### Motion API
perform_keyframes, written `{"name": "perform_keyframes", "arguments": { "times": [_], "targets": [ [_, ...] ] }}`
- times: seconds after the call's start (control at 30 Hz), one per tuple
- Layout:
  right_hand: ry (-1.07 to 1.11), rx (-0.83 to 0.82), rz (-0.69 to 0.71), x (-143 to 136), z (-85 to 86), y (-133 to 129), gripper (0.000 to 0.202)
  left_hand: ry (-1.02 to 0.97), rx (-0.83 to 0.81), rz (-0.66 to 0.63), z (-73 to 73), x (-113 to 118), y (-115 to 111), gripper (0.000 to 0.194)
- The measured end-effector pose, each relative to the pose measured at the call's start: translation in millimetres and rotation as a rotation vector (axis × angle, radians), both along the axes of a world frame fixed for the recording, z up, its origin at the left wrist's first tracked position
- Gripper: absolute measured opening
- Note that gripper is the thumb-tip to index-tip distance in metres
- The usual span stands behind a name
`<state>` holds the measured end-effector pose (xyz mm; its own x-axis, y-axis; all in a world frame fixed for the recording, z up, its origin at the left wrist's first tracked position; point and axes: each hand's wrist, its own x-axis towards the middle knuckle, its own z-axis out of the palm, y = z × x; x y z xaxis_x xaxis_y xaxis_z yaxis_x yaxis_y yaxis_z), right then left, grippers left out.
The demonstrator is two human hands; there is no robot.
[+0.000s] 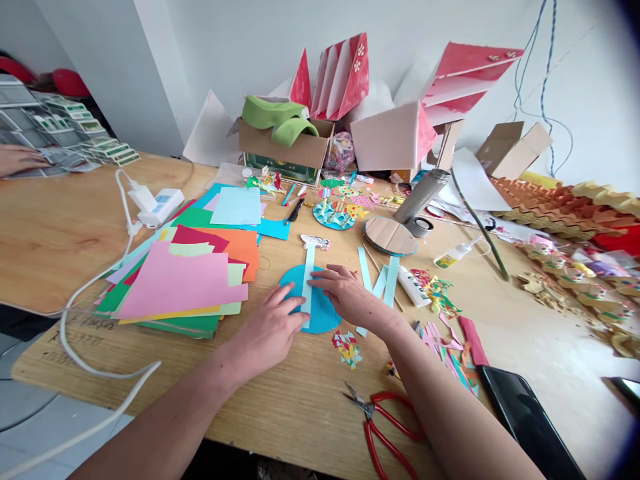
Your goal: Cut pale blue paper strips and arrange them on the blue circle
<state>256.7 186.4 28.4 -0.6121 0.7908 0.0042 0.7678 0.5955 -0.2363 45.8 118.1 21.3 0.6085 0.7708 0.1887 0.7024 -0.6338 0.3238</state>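
A blue paper circle (325,313) lies on the table, with a pale blue paper strip (308,280) laid lengthwise across it and reaching past its far edge. My left hand (267,330) rests on the circle's left side, fingers stretched out, one fingertip by the strip's near end. From the right, my right hand (347,297) lies over the circle with its fingertips on the strip. Neither hand is closed round anything. A small patterned paper piece (316,242) sits at the strip's far end. More pale strips (391,283) lie right of my right hand.
Colored paper sheets (183,280) are stacked at left beside a white cable (64,327). Red-handled scissors (370,408) and a black phone (523,417) lie near the front. Glue bottles (414,288), a cardboard disc (390,236) and a metal flask (423,195) stand or lie beyond. Another person's hand (20,160) shows far left.
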Motion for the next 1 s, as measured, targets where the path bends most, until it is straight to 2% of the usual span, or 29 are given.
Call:
{"name": "perform_keyframes", "arguments": {
  "times": [0.17, 0.3, 0.47, 0.63, 0.83, 1.0],
  "targets": [
    [0.109, 0.095, -0.021, -5, 10.7, 22, 0.035, 0.023, -0.014, 0.005, -0.4, 0, -1, 0.033],
    [0.004, 0.137, -0.166, -25, 20.2, 61, 0.029, 0.032, -0.013, 0.009, -1.8, -1, 0, 0.034],
    [-0.067, 0.144, -0.198, -55, 11.9, 102, 0.020, 0.025, -0.030, 0.015, -3.5, -1, 2, 0.034],
    [-0.105, 0.152, -0.221, -72, 3.3, 133, 0.017, 0.023, -0.043, 0.014, -4.0, 0, 1, 0.035],
    [-0.145, 0.167, -0.332, -73, 3.0, 175, 0.025, 0.029, -0.070, 0.013, -7.0, 0, 1, 0.035],
    [-0.140, 0.187, -0.327, -51, 9.3, 178, 0.034, 0.054, -0.074, 0.020, -3.6, 0, 1, 0.036]
  ]
}}
